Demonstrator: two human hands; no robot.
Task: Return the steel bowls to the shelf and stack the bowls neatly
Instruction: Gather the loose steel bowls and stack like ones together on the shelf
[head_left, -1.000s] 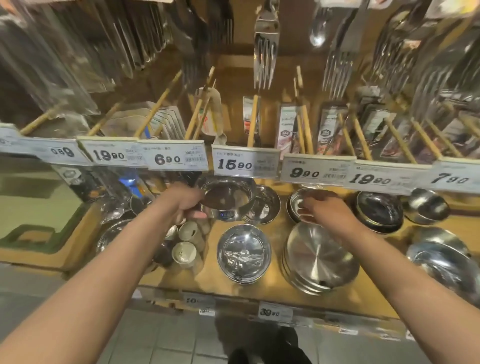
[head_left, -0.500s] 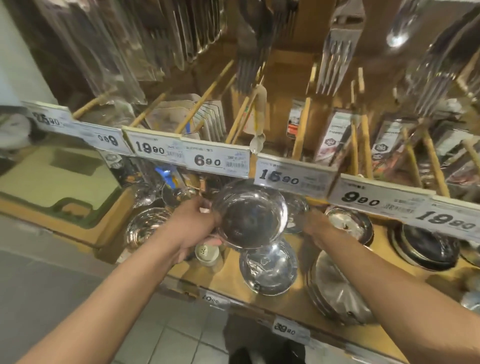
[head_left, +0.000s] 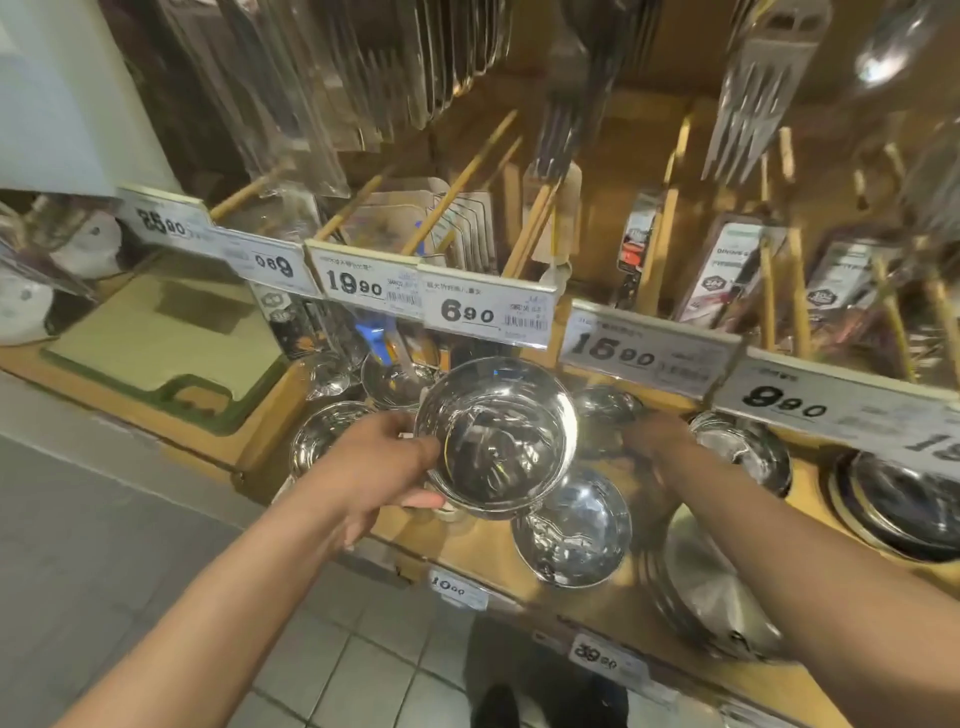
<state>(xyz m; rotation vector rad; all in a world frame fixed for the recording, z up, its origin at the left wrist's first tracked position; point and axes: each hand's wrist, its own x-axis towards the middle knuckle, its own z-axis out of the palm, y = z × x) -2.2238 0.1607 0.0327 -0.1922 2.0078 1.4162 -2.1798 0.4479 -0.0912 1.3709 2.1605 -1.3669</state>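
The left hand (head_left: 382, 470) grips a round, mirror-polished steel bowl (head_left: 496, 436) by its near rim, thumb over the lip and fingers curled beneath, the mouth tilted toward the camera; probably held that way to keep it level and clear of the row of white price labels (head_left: 485, 312) while a spot is chosen. The bowl hangs above the wooden shelf (head_left: 493, 545), overlapping a second shiny steel bowl (head_left: 574, 535) resting near the shelf's front edge. The right hand (head_left: 657, 441) reaches toward the back bowls under the labels; it is blurred, so whether it holds anything cannot be told. A stack of flat steel plates (head_left: 711, 587) lies under the right forearm. Compared with half a second earlier, the held bowl sits lower and nearer the front bowl, and the view has swung left.
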